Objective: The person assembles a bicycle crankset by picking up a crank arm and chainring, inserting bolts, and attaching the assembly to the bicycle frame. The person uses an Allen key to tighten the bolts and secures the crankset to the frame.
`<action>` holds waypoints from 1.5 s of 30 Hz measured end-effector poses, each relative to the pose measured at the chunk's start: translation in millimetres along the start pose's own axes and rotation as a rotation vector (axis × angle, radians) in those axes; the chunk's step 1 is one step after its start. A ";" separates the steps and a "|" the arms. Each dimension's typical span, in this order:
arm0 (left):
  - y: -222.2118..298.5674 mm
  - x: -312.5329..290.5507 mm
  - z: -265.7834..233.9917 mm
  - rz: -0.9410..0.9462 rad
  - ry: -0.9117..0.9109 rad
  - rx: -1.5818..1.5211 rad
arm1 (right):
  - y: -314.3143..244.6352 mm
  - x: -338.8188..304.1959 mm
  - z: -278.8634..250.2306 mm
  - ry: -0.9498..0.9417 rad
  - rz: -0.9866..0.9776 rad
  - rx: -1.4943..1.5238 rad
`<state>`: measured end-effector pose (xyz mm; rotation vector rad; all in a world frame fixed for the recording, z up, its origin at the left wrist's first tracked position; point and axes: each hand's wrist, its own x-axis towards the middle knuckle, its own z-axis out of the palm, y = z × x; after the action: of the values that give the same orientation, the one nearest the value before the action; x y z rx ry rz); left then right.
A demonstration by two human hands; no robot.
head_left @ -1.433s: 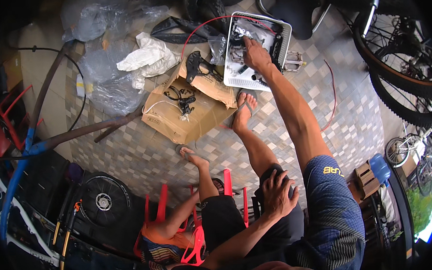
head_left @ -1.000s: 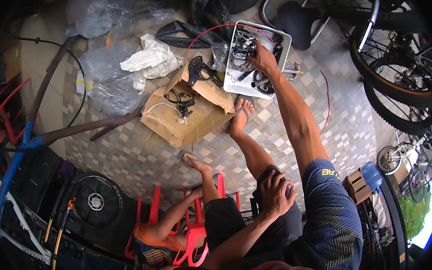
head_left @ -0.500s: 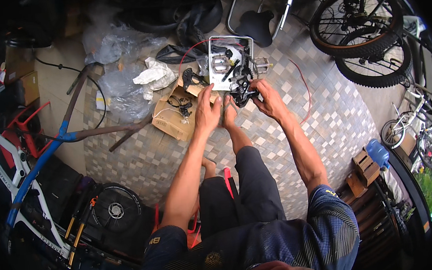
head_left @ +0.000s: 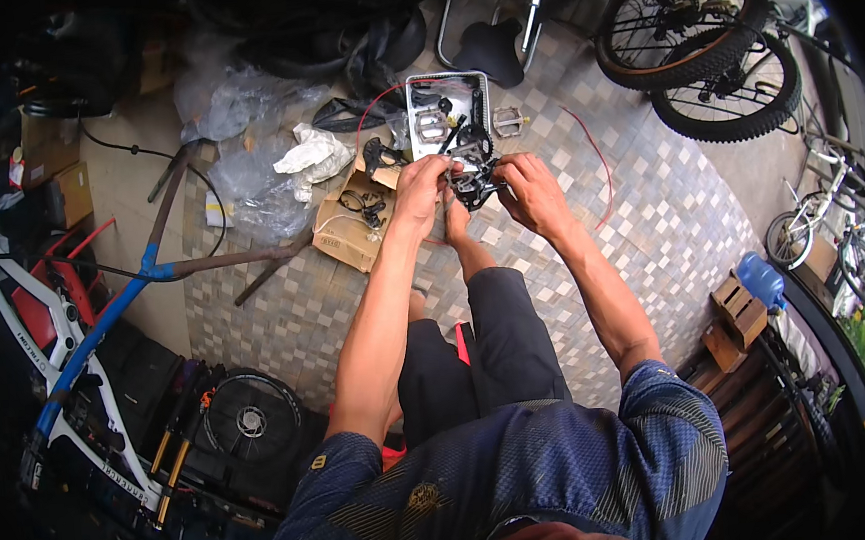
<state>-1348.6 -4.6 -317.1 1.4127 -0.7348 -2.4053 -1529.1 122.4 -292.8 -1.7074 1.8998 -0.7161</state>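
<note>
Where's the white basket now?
Head view, upper middle: the white basket is just beyond left hand and right hand, right of the cardboard box, left of a loose pedal.

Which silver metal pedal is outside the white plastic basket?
The silver metal pedal right of the white plastic basket, on tiled floor; the other pedal lies inside.

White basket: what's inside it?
Inside the white basket, a silver pedal and black parts show. Its near end is mostly covered by the dark bike part between the left hand and right hand; whatever lies beneath can't be seen.
</note>
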 end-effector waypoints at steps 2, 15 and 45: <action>11.5 -21.7 2.0 0.081 -0.059 -0.224 | -2.5 -3.0 1.1 0.053 0.034 -0.003; 47.7 -172.3 -33.7 0.448 -0.014 -0.184 | -74.8 -5.9 -13.9 0.259 0.115 0.395; 47.0 -550.2 -169.0 1.155 0.130 0.183 | -543.6 -60.7 -35.5 0.097 -0.887 0.186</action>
<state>-930.9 158.0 47.0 0.7831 -1.2851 -1.3519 -1143.5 140.0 96.4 -2.3970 1.0012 -1.2521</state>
